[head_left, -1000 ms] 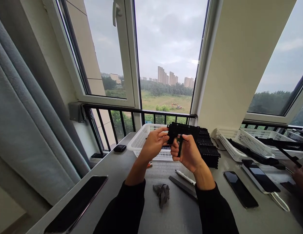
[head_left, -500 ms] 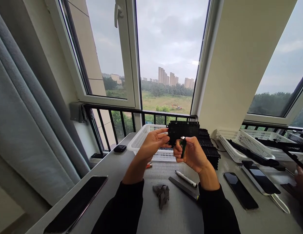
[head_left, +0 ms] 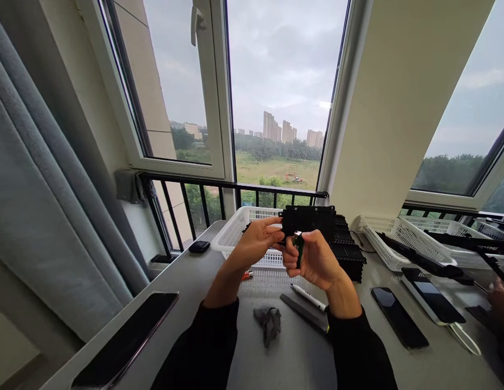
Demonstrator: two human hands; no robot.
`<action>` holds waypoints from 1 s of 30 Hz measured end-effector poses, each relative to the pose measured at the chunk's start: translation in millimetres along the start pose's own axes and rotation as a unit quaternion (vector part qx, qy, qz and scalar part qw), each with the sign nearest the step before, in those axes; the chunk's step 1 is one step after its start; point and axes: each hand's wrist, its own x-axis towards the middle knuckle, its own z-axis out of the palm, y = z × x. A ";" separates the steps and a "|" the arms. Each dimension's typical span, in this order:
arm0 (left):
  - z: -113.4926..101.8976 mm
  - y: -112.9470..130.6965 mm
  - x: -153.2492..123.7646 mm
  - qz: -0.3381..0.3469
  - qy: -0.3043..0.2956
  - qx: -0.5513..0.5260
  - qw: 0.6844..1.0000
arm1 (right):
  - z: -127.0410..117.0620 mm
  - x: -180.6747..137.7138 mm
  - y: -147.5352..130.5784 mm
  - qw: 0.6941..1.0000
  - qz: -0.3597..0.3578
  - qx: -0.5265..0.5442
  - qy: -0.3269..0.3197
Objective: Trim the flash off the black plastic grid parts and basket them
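My left hand [head_left: 262, 238] grips the left edge of a flat black plastic part [head_left: 311, 219] between thumb and fingers, holding it up over the table. In front of that part, my right hand [head_left: 314, 257] is closed round a green lighter [head_left: 299, 249], its metal top upward and the thumb near it. No flame shows. Behind the hands stand a white plastic basket [head_left: 231, 233] and a stack of similar black parts [head_left: 349, 254]. Closer to me lie a white marker [head_left: 308, 297], a flat grey strip [head_left: 302, 312] and a crumpled grey cloth [head_left: 268, 325].
An orange-red item [head_left: 247, 275] lies partly behind my left wrist. A dark tablet-like slab [head_left: 128, 338] and a small black case [head_left: 199, 247] are at left. Phones [head_left: 400, 318] lie at right, near white baskets [head_left: 392, 252] with black strips. Another person's hand [head_left: 499, 298] shows far right.
The black part has shifted slightly right and down. My right hand with the lighter has moved a little left, and the lighter's top sits slightly lower.
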 end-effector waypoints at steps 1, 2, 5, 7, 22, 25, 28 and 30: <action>1.3 0.0 0.1 0.005 -0.008 -0.004 1.000 | 1.2 1.5 1.3 1.000 0.004 0.005 0.003; 2.4 -0.1 0.2 0.011 -0.013 -0.005 1.000 | 2.1 3.0 2.8 1.000 0.006 0.011 0.006; 3.9 -0.8 1.0 0.032 -0.020 0.008 0.999 | 2.9 7.4 7.2 1.000 0.005 0.028 0.014; 3.7 -1.9 2.0 0.047 -0.018 0.032 0.998 | 1.9 9.8 9.4 0.999 0.005 0.039 0.021; 3.3 0.0 2.3 0.094 0.027 0.182 0.978 | -9.6 9.6 7.0 0.991 0.014 0.117 0.063; 0.0 -0.3 2.8 0.093 0.039 0.184 0.978 | -13.8 7.4 5.1 0.990 0.011 0.126 0.061; -4.0 -2.4 3.5 0.085 0.054 0.173 0.980 | -17.4 3.9 2.0 0.990 0.003 0.128 0.063; -6.6 -4.0 3.9 0.086 0.070 0.168 0.980 | -19.0 1.2 -0.3 0.990 -0.004 0.126 0.066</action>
